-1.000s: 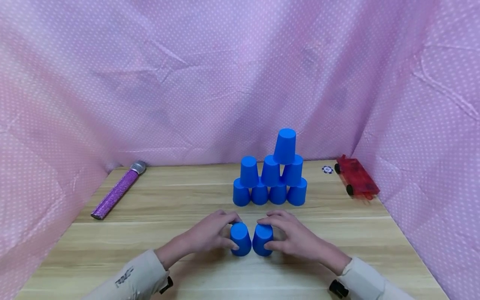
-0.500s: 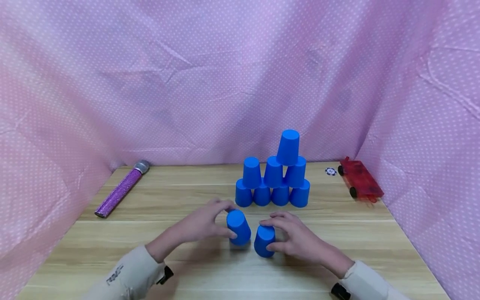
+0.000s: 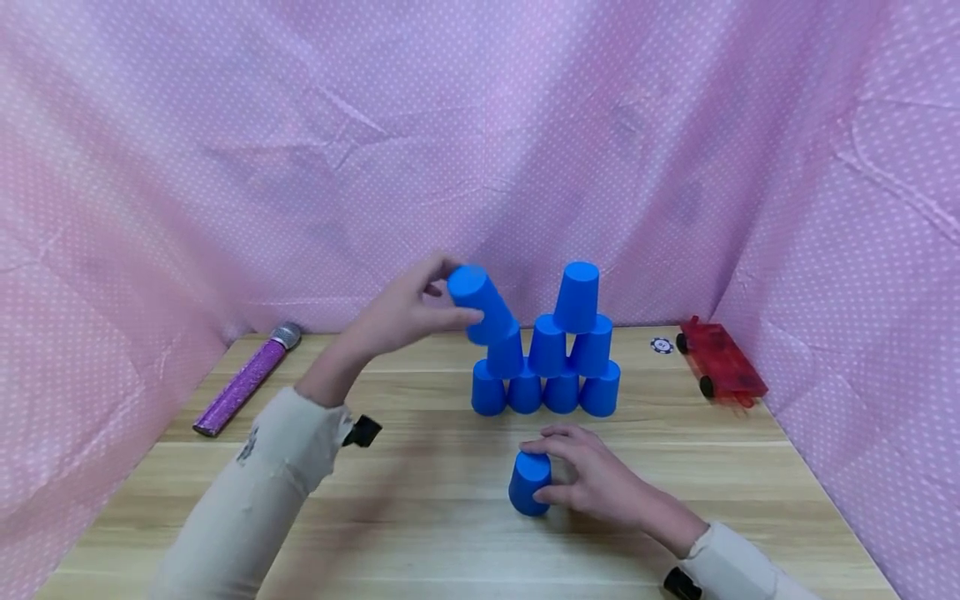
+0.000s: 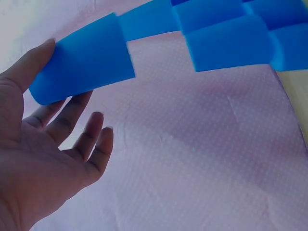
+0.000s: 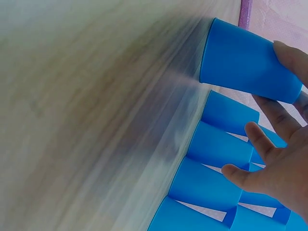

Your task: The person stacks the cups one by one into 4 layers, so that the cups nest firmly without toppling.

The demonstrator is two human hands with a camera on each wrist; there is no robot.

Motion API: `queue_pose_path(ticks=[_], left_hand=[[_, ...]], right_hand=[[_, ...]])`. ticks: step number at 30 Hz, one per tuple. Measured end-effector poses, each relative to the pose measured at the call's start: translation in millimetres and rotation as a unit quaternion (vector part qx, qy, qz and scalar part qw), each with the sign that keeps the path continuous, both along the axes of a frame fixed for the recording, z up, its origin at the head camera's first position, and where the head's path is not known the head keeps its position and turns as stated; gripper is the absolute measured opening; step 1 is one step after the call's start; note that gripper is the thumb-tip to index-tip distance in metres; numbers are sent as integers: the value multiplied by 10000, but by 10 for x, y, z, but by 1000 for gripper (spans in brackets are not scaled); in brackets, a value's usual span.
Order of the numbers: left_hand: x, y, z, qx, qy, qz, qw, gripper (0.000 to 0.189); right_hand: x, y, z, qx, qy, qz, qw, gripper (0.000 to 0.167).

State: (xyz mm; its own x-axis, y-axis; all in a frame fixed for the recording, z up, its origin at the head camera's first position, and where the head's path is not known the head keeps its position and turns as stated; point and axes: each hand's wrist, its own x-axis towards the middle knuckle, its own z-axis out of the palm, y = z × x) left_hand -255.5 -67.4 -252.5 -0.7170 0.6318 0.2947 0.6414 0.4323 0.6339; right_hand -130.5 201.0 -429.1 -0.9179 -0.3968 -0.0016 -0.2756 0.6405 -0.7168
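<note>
My left hand [image 3: 408,312] pinches an upside-down blue cup [image 4: 84,60] between thumb and fingers. The cup is raised and tilted, overlapping the left cup of the stack's middle row in the head view. In the left wrist view the two outer fingers are off the cup. My right hand [image 3: 592,479] grips a second upside-down blue cup [image 5: 250,62], which stands on the table in front of the stack. The stack of blue cups [image 3: 550,346] has several in its bottom row, three above, and a single top cup [image 3: 577,297] toward the right.
A purple glitter microphone [image 3: 243,383] lies on the wooden table [image 3: 420,542] at the left. At the back right are a poker chip [image 3: 662,345] and a red toy car [image 3: 720,362] near the table's edge. Pink dotted cloth [image 3: 375,167] hangs around the table.
My left hand has lifted its cup from beside the other front cup, up and away to the stack's upper left. My right hand has stayed on its cup in nearly the same place.
</note>
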Motion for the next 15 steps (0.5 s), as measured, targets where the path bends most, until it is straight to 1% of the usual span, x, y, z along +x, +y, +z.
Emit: queue_pose_path(ticks=[2, 3, 5, 7, 12, 15], left_hand=[[-83, 109, 38, 55, -13, 110, 9999, 56], [-123, 165, 39, 51, -30, 151, 9999, 57], [-199, 276, 22, 17, -32, 233, 9997, 59], [-256, 378, -9, -13, -123, 271, 9996, 61], [-345, 560, -95, -102, -363, 355, 9987, 60], [-381, 625, -149, -176, -383, 425, 9982, 60]], right_hand=[[2, 5, -1, 2, 8, -13, 10000, 55], [4, 7, -2, 10, 19, -18, 10000, 55], [6, 11, -3, 22, 47, -21, 10000, 53], [9, 13, -1, 17, 62, -25, 10000, 53], [10, 7, 13, -16, 40, 1, 10000, 52], [12, 6, 15, -21, 40, 24, 10000, 53]])
